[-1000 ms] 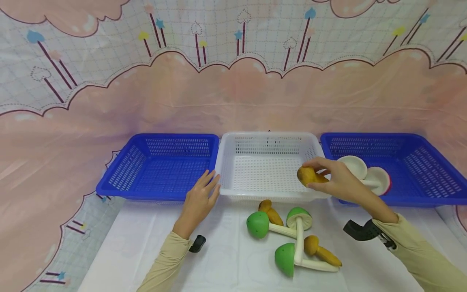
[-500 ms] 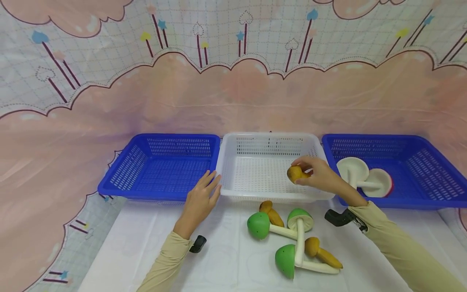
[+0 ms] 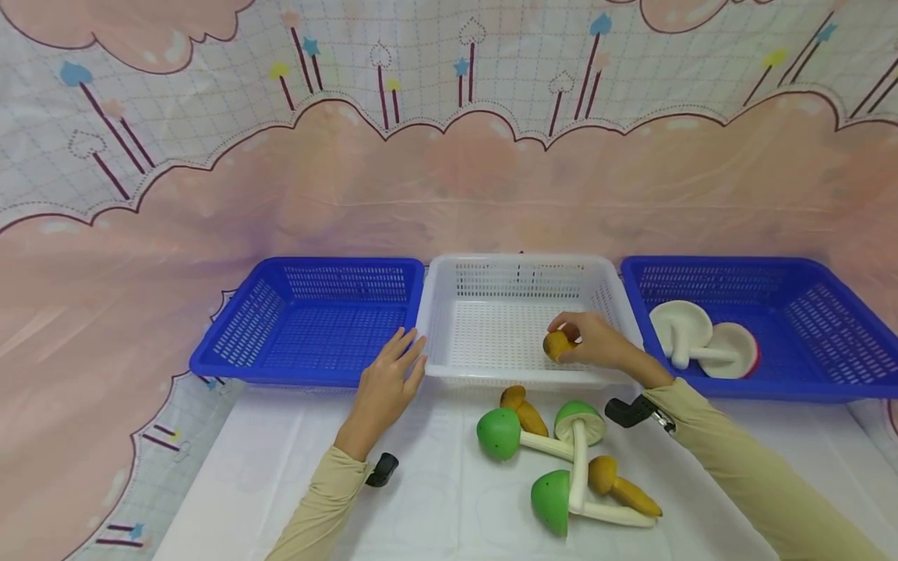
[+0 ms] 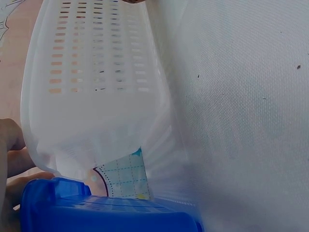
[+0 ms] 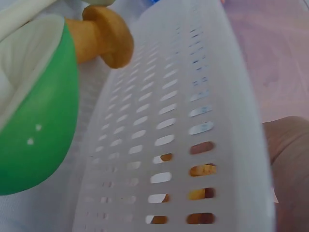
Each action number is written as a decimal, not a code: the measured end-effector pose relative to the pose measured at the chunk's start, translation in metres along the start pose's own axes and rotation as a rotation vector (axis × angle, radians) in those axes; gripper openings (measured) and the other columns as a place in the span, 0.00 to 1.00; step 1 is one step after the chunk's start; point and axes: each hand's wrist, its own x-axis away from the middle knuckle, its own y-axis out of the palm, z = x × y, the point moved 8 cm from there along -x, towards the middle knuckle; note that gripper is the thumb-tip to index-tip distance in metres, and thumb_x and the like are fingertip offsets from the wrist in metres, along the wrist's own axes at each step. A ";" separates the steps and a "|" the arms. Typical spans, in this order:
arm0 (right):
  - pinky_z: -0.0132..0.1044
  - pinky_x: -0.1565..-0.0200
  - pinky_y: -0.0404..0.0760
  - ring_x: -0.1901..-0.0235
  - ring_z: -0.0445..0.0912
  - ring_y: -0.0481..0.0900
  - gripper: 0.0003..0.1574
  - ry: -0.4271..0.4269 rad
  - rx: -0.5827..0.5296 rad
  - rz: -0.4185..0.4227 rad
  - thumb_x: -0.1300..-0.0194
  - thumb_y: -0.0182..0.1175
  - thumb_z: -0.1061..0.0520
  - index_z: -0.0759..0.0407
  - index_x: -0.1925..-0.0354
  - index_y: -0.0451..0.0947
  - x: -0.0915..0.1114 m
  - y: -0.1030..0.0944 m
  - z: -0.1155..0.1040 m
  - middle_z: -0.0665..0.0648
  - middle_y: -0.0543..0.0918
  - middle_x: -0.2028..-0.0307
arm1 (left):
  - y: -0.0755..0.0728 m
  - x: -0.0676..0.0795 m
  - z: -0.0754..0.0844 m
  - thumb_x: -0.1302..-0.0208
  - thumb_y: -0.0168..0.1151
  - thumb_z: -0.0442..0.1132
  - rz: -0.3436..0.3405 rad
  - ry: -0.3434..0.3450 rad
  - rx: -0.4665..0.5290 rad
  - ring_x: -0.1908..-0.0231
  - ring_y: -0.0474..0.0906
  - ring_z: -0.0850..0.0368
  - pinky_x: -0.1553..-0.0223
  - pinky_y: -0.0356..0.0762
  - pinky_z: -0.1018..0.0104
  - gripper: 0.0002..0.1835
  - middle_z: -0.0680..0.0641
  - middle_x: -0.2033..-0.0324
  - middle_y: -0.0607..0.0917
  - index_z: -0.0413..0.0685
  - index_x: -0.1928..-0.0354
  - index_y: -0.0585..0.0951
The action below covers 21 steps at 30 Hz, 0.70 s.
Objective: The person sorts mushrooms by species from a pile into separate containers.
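My right hand (image 3: 592,340) pinches a yellow-brown toy mushroom (image 3: 556,345) inside the white basket (image 3: 526,376). In the right wrist view, bits of that mushroom show through the slots of the basket wall (image 5: 231,145). The left hand (image 3: 382,389) lies with straight fingers at the near corner where the left blue basket (image 3: 281,372) meets the white one. On the table in front are several green-capped toy mushrooms (image 3: 500,434) with long pale stems. Two more yellow-brown mushrooms (image 3: 624,491) lie among them.
A blue basket (image 3: 828,386) at the right holds two white toy mushrooms (image 3: 680,323), one with a red edge. All three baskets stand side by side at the back of the white-covered table (image 3: 435,499), before a patterned cloth (image 3: 456,179).
The right hand has moved left and down with the yellow-brown mushroom, from the white basket's right side into its interior. The left hand has stayed in place.
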 end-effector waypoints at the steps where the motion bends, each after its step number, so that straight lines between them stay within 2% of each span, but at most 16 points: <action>1: 0.45 0.60 0.80 0.66 0.50 0.78 0.25 0.014 0.014 -0.012 0.54 0.72 0.67 0.66 0.56 0.77 -0.001 0.002 0.002 0.60 0.82 0.66 | 0.000 0.000 0.000 0.33 0.56 0.39 -0.002 0.000 0.000 0.38 0.68 0.44 0.50 0.74 0.43 0.17 0.41 0.42 0.76 0.42 0.44 0.80; 7: 0.43 0.62 0.80 0.67 0.50 0.78 0.22 0.061 0.072 -0.122 0.54 0.71 0.65 0.65 0.58 0.77 -0.007 0.019 0.015 0.61 0.81 0.66 | 0.000 0.000 0.001 0.33 0.56 0.39 0.000 0.000 -0.005 0.38 0.68 0.44 0.50 0.74 0.43 0.18 0.40 0.42 0.76 0.42 0.44 0.80; 12: 0.45 0.61 0.79 0.66 0.52 0.78 0.20 0.036 0.095 -0.194 0.53 0.68 0.67 0.66 0.58 0.77 -0.010 0.027 0.016 0.64 0.81 0.64 | -0.001 0.001 0.001 0.33 0.56 0.39 0.007 0.006 -0.003 0.38 0.68 0.44 0.50 0.74 0.43 0.18 0.40 0.42 0.76 0.42 0.44 0.80; 16: 0.47 0.60 0.79 0.64 0.54 0.78 0.20 0.032 0.098 -0.208 0.52 0.68 0.67 0.67 0.57 0.76 -0.009 0.026 0.015 0.65 0.81 0.62 | -0.001 0.000 0.002 0.33 0.56 0.39 0.005 0.013 0.001 0.38 0.68 0.43 0.50 0.74 0.43 0.17 0.40 0.42 0.76 0.41 0.44 0.80; 21: 0.51 0.56 0.79 0.60 0.59 0.79 0.21 0.072 0.079 -0.173 0.48 0.68 0.65 0.68 0.55 0.75 -0.006 0.015 0.014 0.69 0.80 0.60 | -0.002 0.000 0.002 0.33 0.56 0.39 0.000 0.014 -0.014 0.39 0.68 0.42 0.51 0.75 0.44 0.18 0.40 0.42 0.76 0.42 0.44 0.79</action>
